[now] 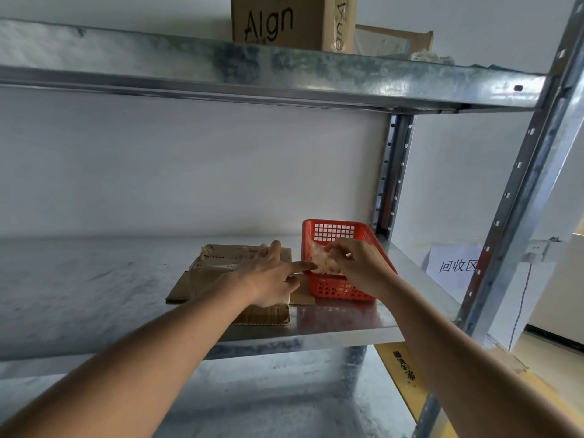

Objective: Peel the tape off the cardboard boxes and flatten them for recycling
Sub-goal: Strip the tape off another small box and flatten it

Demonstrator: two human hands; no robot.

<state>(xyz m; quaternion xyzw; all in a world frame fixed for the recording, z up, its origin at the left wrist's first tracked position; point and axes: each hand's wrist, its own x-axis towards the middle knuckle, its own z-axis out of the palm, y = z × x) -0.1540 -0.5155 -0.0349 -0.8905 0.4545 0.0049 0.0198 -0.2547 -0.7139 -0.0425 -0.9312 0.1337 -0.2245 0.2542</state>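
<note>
Both of the person's arms were stretched out over the middle metal shelf [94, 279]. The right hand [357, 263] was over the red plastic basket [331, 230], its fingers curled and pinching a crumpled wad of clear tape [322, 259] that sat at the basket's near-left edge. The left hand [271, 276] was just beside it, fingers spread and relaxed, with the forefinger stretched toward the wad and its tip touching or nearly touching the tape; I could not tell which. It grasped nothing. Under the left hand and wrist lay the flattened cardboard box [202, 279], spread flat on the shelf, its flaps opened outward and a small white label showing on it just left of the left hand. The box's right edge ran up against or slightly under the basket, below the right hand. More crumpled tape seemed to lie lower in the basket, seen through the mesh. High above both hands, on the upper shelf [284, 71], stood an upright cardboard box printed "Algn" [278, 23], with another piece of cardboard [395, 39] to its right. Far to the right of the right hand, beyond the shelf's upright post [521, 191], a white paper sign [455, 263] with printed characters hung on the wall.
</note>
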